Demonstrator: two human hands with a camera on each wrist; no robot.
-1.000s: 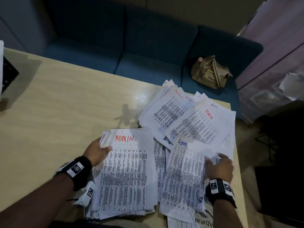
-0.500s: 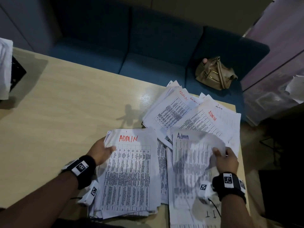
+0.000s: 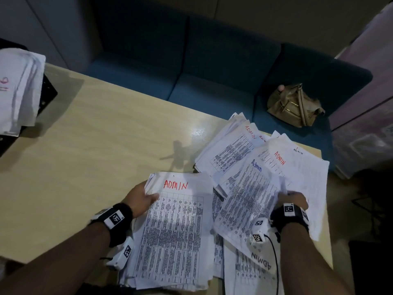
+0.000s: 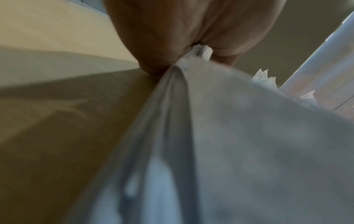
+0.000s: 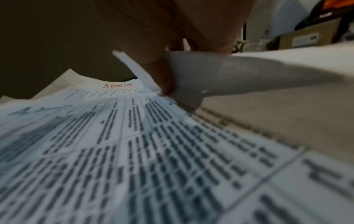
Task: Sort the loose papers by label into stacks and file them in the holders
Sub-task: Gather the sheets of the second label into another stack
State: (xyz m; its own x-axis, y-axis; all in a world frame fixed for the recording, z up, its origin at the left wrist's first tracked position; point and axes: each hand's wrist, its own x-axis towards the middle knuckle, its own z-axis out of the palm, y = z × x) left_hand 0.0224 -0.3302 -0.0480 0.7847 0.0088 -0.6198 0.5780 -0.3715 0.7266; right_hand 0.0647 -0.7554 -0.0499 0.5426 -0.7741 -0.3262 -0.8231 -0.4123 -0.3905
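1. My left hand (image 3: 139, 198) grips the left edge of the gathered ADMIN stack (image 3: 174, 231), thumb on top and fingers under; the left wrist view confirms the pinch on the paper edge. The stack sits at the near edge of the surface (image 3: 85, 145), middle-right.
2. My right hand (image 3: 292, 199) pinches one sheet, blue "Admin" label (image 3: 248, 201), lifted and tilted off the loose pile. The right wrist view shows the thumb pressing the curled paper edge.
3. Loose papers (image 3: 244, 145) lie fanned at the far right corner of the surface, overlapping; the readable labels all say ADMIN, in red or black. One more ADMIN sheet lies upside down at the near right edge (image 3: 261, 265).
4. A black holder (image 3: 45, 92) at the far left edge already has papers (image 3: 17, 90) draped in it; the red mark on them is not readable.
5. Progress, my call: mid-sort. One label looks partly filed and the ADMIN stack is building but not squared up.
6. Left to do: add the held sheet to the stack, collect the remaining fanned sheets, align, carry to a holder. Other holders are not in view.
7. Off the surface: blue sofa (image 3: 212, 71) with a tan bag (image 3: 295, 105).
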